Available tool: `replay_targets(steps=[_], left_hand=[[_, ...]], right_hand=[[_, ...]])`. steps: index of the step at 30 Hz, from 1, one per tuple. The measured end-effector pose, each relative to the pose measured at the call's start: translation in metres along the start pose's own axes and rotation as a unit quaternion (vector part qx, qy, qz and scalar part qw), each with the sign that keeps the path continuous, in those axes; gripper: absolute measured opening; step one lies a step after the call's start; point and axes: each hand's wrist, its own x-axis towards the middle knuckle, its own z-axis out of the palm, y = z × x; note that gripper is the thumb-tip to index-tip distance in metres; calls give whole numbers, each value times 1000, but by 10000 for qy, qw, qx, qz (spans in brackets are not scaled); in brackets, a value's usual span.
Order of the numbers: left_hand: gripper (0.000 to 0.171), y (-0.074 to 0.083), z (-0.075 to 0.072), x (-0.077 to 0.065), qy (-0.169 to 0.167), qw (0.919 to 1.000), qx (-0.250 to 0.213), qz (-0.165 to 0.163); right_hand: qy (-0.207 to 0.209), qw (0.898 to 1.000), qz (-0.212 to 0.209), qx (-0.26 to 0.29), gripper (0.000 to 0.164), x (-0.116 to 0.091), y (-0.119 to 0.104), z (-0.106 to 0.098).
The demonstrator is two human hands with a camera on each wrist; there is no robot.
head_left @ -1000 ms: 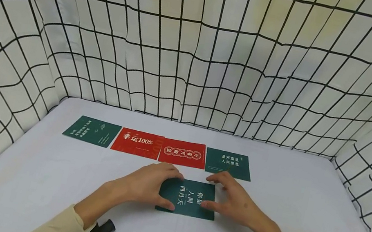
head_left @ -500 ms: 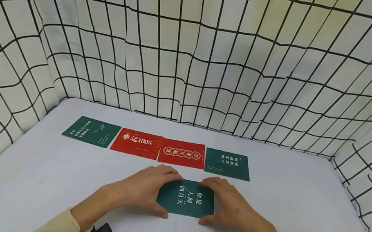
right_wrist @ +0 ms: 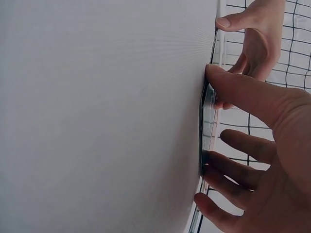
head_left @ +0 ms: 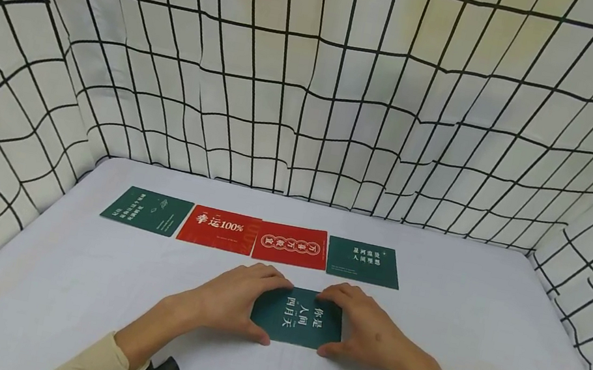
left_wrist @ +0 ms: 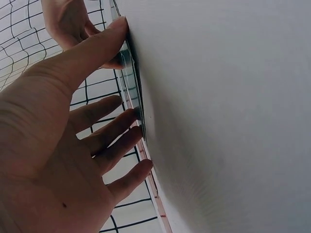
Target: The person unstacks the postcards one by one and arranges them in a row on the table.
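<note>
A dark green card with white Chinese characters, turned sideways, lies near the middle of the white table. My left hand grips its left end, thumb at the near edge and fingers at the far edge. At the right end, my right hand holds it the same way. Seen from the left wrist, the card is nearly edge-on, with the left thumb at its edge. The right wrist view shows the card edge-on too, between the right thumb and fingertips.
Behind lies a row of cards: a green card at left, a red card, another red card and a green card at right. A black grid on white cloth walls the table's back and sides.
My right hand has shifted from above the card's right end to gripping its far and near edges. My left thumb has moved down to the near edge. The row of cards stays put.
</note>
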Motion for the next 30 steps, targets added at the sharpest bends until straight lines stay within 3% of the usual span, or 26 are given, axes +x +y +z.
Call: replay_targets(steps=[18, 30], left_hand=[[90, -1, -2, 0, -47, 10000, -63, 0], [92, -3, -4, 4, 218, 9991, -349, -84]], right_hand=[[-14, 10000, -53, 72, 81, -2, 2, -2], [428, 9988, -213, 88, 80, -5, 8, -11]])
